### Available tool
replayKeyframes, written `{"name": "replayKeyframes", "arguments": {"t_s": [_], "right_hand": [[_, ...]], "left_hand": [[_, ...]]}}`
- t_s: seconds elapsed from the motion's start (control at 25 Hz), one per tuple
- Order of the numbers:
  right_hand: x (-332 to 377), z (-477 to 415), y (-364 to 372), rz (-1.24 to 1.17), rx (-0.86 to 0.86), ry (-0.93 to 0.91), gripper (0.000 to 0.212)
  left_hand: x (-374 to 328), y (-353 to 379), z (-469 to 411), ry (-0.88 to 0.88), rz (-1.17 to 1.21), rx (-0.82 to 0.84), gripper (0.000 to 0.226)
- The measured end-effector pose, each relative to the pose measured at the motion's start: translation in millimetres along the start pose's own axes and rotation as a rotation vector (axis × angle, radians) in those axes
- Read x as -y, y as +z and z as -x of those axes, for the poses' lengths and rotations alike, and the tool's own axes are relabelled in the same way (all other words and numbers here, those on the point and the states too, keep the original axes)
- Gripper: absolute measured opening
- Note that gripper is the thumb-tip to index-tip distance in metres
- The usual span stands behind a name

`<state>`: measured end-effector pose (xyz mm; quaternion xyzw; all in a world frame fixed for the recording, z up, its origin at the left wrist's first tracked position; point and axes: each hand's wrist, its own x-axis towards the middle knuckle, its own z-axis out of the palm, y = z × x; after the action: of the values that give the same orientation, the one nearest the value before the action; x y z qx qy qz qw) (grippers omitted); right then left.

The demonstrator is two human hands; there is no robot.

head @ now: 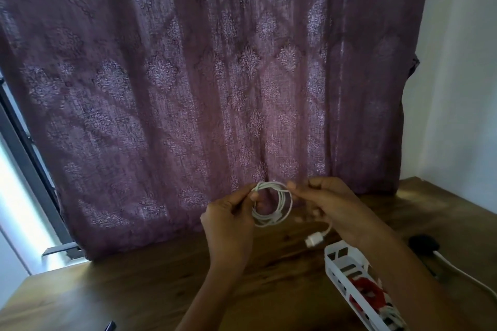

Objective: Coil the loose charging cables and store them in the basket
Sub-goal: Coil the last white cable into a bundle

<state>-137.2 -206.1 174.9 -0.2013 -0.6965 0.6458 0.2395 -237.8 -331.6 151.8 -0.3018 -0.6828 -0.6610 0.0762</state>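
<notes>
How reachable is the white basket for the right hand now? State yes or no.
Probably yes: the basket lies close by the right hand, nothing between; that hand, though, pinches the white cable.

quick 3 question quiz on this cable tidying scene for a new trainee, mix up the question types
1. True or false: the white basket already holds a red cable.
2. Who holds the white cable coil? A) left hand only, B) right hand only, C) both hands.
3. Fill in: the white plug hangs on its lead below the ___ hand.

Key: 1 true; 2 C; 3 right.
</notes>
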Motion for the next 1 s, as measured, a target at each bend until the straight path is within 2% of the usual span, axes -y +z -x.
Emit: {"name": "replayKeyframes", "arguments": {"t_s": [0.08,0.16,0.24,0.36,0.44,0.48,0.52,0.6,0.68,0.76,0.88,1.0], "right_hand": [[-1.9,1.7,2.9,0.085,-0.029,-0.095,0.012],[-10.0,2.6,8.5,0.153,-0.073,-0.18,0.009],[-20.8,3.0,15.2,0.159,-0.109,-0.23,0.008],[-28.8,3.7,23.5,-0.056,-0.161,-0.175,0.004],[-30.6,1.7,21.5,-0.039,-0.198,-0.206,0.008],[-30.5,0.8,19.2,0.008,-0.196,-0.232,0.009],[-29.8,0.2,16.6,0.063,-0.185,-0.259,0.01],[-27.4,0.3,10.4,0.171,-0.171,-0.297,0.011],[-23.8,1.1,7.0,0.261,-0.129,-0.329,0.01],[-19.9,2.7,7.8,0.306,-0.051,-0.365,0.01],[-15.5,5.3,6.5,0.367,-0.025,-0.466,0.008],[-19.9,2.4,1.0,0.531,-0.134,-0.682,0.005]], "left_hand": [[2.7,-1.8,-1.7,-0.163,0.168,-0.006,0.016],[1.4,-0.6,-2.4,-0.406,0.488,0.013,0.016],[0.8,1.9,-1.3,-0.564,0.711,0.033,0.017],[0.4,3.1,6.2,-0.633,0.796,0.078,0.019],[5.5,1.4,6.0,-0.626,0.723,0.144,0.018],[7.8,0.2,3.5,-0.601,0.615,0.194,0.016],[9.8,-2.4,-1.2,-0.51,0.38,0.26,0.016],[6.7,-7.8,-12.4,-0.224,-0.045,0.403,0.031],[3.0,-14.5,-17.4,-0.06,-0.05,0.511,0.048],[-3.1,-15.9,-18.6,0.077,-0.101,0.595,0.048],[-4.1,-14.2,-12.2,0.251,-0.249,0.546,0.038],[-5.2,-9.6,-5.9,0.245,-0.272,0.493,0.024]]}}
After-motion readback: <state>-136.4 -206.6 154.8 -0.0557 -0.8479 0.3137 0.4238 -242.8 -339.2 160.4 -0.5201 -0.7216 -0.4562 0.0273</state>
